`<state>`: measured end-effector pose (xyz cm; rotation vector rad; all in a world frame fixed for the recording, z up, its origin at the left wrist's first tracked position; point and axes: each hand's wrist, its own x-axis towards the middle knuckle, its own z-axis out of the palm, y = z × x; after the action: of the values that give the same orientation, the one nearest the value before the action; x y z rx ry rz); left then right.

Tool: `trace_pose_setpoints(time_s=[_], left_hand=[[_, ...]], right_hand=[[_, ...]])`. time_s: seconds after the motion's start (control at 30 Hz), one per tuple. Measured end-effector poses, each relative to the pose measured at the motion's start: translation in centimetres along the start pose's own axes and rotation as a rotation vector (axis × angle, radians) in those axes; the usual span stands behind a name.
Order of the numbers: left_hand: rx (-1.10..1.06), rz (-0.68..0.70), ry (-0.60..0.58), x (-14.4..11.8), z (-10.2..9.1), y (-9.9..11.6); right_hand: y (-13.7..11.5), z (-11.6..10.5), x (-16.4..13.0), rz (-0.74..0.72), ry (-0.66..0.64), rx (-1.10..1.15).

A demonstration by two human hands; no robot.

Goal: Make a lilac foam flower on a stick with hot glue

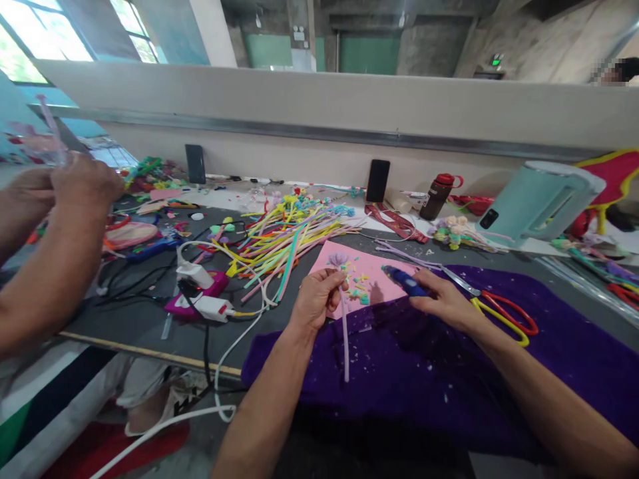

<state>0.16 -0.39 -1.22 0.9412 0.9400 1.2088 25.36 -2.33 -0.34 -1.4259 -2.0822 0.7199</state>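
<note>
- The left hand (314, 299) has its fingers pinched around a lilac pipe-cleaner stem (345, 339) just below the small lilac flower head (338, 259); the stem hangs toward the near edge over the purple cloth (549, 346).
- The right hand (444, 299) has its fingers closed around a blue glue pen (405, 282), whose tip points left toward the flower head but stays apart from it.
- Between the two hands lies a pink sheet (372, 269) scattered with small coloured scraps, partly tucked under the far edge of the purple cloth.
- Just right of the right hand, scissors (499, 311) with red and yellow handles rest on the cloth.
- To the far left of the pink sheet, a heap of coloured pipe cleaners (284, 239) spreads across the grey desk (130, 319).
- Nearer and left, white plugs sit in a pink power strip (200, 296), with cables trailing off the near edge of the desk.
- Along the far wall stand a dark phone (378, 180), a brown bottle (438, 195) with a red cap and, to the right, a pale green kettle (539, 199).
- At the left edge, another person's hands (74, 183) are raised together over the desk, working on something pink that is too blurred to identify.
</note>
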Motion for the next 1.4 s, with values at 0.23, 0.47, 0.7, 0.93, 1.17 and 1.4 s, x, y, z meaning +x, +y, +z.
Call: trace_pose_setpoints(time_s=[0.23,0.47,0.7,0.93,1.17,1.4], left_hand=[[0.024,0.009,-0.021,0.0,-0.1,-0.5],[0.016,-0.001,-0.036,-0.2,0.2,-0.4],[0.048,-0.046,-0.056,-0.5,0.6,-0.1],[0.028,-0.041,-0.051,-0.5,0.8,-0.2],[0.036,-0.045,-0.062,-0.6,0.7,-0.4],[0.056,-0.03,-0.09,-0.5,0.5,-0.6]], right_hand=[[-2.7,2.5,-1.7,-0.006,0.007,0.723],[-3.9,4.6,-2.1,-0.065,0.034,0.535],[-3.0,5.4,-1.9,-0.076,0.066,0.536],[-3.2,5.4,-1.7,-0.066,0.089,0.489],[-3.1,5.4,-1.6,-0.1,0.095,0.444],[-3.2,5.3,-1.7,-0.117,0.09,0.421]])
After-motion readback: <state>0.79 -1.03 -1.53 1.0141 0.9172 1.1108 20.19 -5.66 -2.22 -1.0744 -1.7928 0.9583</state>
